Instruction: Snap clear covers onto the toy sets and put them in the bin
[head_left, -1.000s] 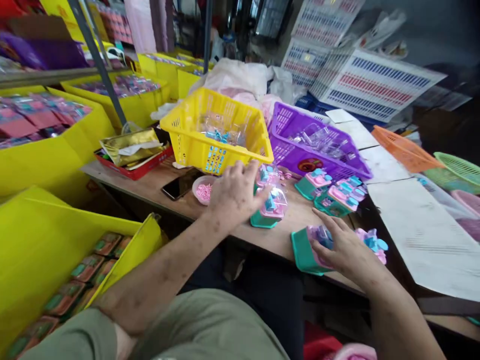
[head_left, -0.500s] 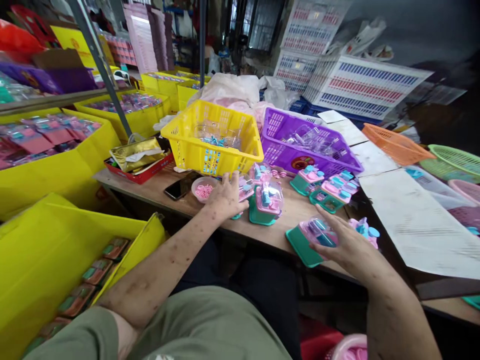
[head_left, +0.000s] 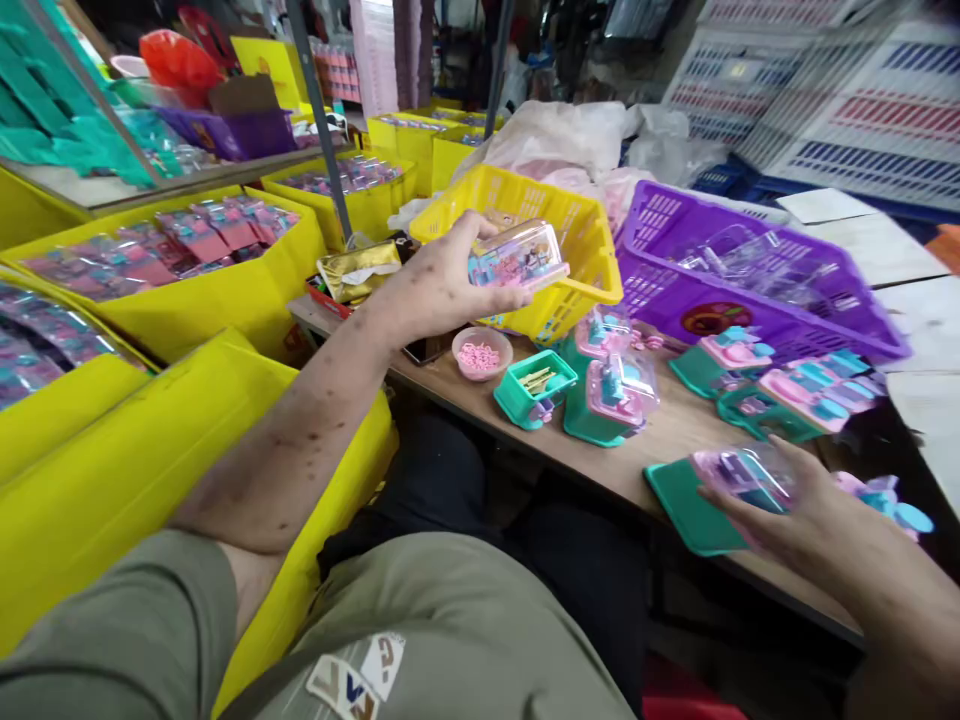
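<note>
My left hand [head_left: 442, 285] is raised above the table edge, fingers closed on a clear plastic lid with pink and blue toy parts [head_left: 519, 257], in front of the yellow basket [head_left: 570, 290]. Below it on the wooden table [head_left: 645, 450] stand an open teal toy base [head_left: 534, 385] and a small pink bowl of pink bits [head_left: 481, 352]. My right hand [head_left: 810, 515] grips a teal toy with a clear pink top [head_left: 724, 482] at the table's near edge. Two capped teal toys [head_left: 611, 395] stand between my hands.
A purple basket [head_left: 675, 300] of clear lids stands behind more teal and pink toys [head_left: 780, 385]. Yellow bins [head_left: 187, 295] with packed toys line the left side. A gold packet on a red tray [head_left: 352, 275], white bags and printed cartons lie behind.
My left hand has lifted the clear-lidded pink part off its teal base and raised it toward the left. The view has swung left. My right hand keeps its toy.
</note>
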